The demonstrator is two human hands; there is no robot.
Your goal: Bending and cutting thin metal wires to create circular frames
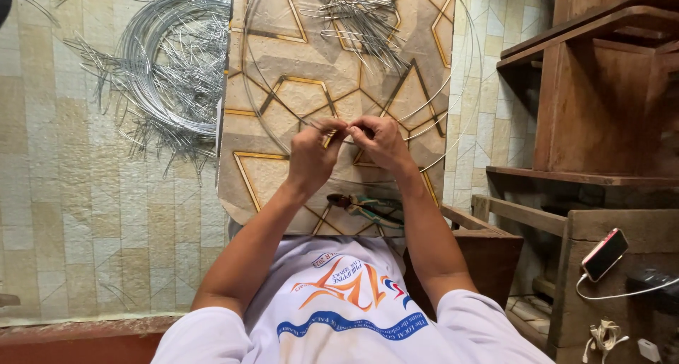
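while our left hand (311, 154) and right hand (382, 143) pinch the wire hoop (453, 88) closed-fingered above the pliers (368, 207), its joint looks unfinished.

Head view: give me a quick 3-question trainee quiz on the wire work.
1. True or false: both hands pinch the same thin wire.
2. What lies on the board nearest the person's body? A) pliers B) phone C) hammer
3. Where is the big coil of wire?

Key:
1. True: the left hand and right hand meet on the wire hoop.
2. A, the pliers on the board.
3. The coil lies on the floor, left of the board.
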